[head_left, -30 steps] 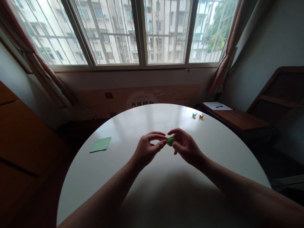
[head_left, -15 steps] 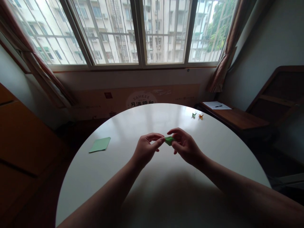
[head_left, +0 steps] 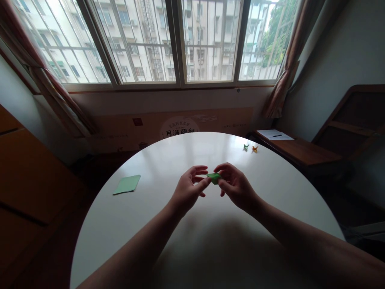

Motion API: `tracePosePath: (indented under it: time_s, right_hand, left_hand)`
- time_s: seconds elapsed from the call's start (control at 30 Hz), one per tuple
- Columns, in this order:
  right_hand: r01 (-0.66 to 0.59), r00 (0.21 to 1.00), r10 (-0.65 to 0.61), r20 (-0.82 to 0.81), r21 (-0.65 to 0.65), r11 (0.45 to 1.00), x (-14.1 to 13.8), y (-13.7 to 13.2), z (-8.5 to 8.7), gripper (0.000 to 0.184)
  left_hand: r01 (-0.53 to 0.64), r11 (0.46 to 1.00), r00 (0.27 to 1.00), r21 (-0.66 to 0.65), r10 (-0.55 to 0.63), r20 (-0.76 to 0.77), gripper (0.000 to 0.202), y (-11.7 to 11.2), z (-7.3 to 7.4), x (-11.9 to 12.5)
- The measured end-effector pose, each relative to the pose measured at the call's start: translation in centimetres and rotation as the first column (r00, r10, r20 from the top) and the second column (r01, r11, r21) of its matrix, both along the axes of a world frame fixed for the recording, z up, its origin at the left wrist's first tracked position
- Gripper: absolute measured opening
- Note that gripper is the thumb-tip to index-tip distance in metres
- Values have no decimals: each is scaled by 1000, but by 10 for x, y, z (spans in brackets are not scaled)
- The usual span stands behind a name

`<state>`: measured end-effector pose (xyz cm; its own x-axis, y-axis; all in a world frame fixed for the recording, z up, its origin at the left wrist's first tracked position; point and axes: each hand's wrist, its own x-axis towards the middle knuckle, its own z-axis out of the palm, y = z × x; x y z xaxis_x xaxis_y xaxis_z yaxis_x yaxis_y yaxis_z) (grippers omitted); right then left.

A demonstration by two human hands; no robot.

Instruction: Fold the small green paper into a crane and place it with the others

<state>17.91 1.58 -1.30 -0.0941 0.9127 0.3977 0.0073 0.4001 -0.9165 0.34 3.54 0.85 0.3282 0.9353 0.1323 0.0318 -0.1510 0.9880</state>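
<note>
A small piece of folded green paper point(head_left: 214, 178) is held up over the white round table point(head_left: 120, 233). My left hand point(head_left: 191, 188) has its thumb on the paper's left corner, with the index finger raised and the other fingers loosely spread behind. On the other side, my right hand point(head_left: 236, 184) pinches the paper's right end between thumb and fingers. The paper's far side and some fingertips are hidden. Towards the table's back right edge stand two little origami birds, a green one point(head_left: 246, 147) and an orange one point(head_left: 254, 149).
A stack of light green paper squares point(head_left: 127, 184) lies on the table's left side. Beyond the right edge, a wooden stand point(head_left: 315, 150) carries a white sheet point(head_left: 270, 135) with a pen point(head_left: 277, 135) on it. Barred windows and a printed cardboard panel point(head_left: 222, 120) are behind the table.
My left index finger has lifted away from the paper and the left fingers have spread, while the thumb stays at its corner. My right hand keeps its hold nearly unmoved.
</note>
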Motion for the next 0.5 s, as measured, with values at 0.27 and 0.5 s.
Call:
tracePosePath:
  time_s: [0.27,0.5]
  right_hand:
    - [-31,999,31,-25,-14,999,-4,-1,-1,19]
    - [-7,999,8,35,-27,1000,-13,-6,-3,19]
  left_hand:
    - [38,992,996,-124,-28,81,48,-5,2,6]
    - [-56,998,997,8,56,58,24,-8,0,7]
